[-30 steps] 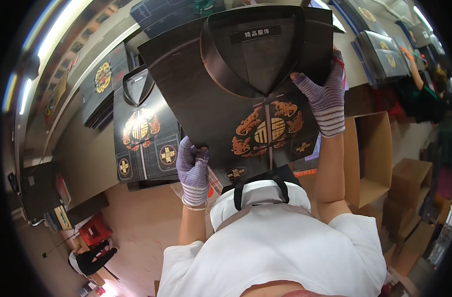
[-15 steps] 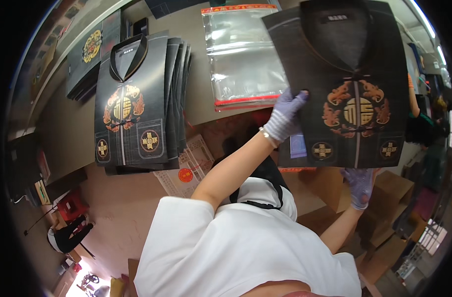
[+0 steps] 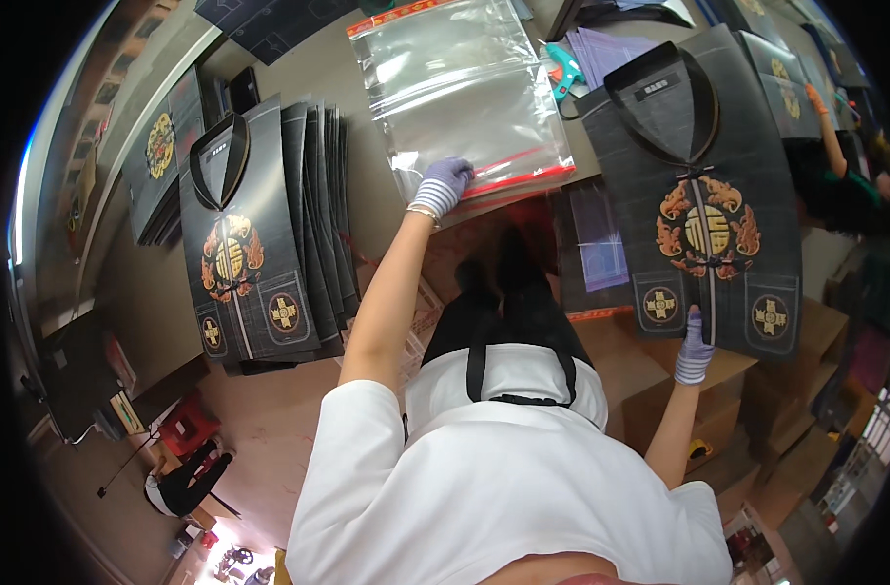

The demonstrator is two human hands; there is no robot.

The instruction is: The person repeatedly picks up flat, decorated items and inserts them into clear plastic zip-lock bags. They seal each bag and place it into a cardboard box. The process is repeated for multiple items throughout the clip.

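Note:
My left hand, in a purple and white striped glove, has its fingers bent and closed on the near edge of the top clear plastic bag, whose flap strip is red. My right hand, gloved alike, grips the lower edge of a black paper jacket with its thumb on the front; its other fingers are hidden behind. Gold and orange emblems decorate this jacket, which lies to the right of the bags. A fanned stack of similar paper jackets is on the table to the left.
A teal glue gun and purple sheets lie behind the right jacket. Another pile of dark printed pieces sits far left, near a phone. Cardboard boxes stand below right. A co-worker's arm shows at far right.
My left hand has let go of the black paper jacket's left side and moved left onto the plastic bag's edge. The jacket has shifted slightly lower, with my right hand still at its bottom.

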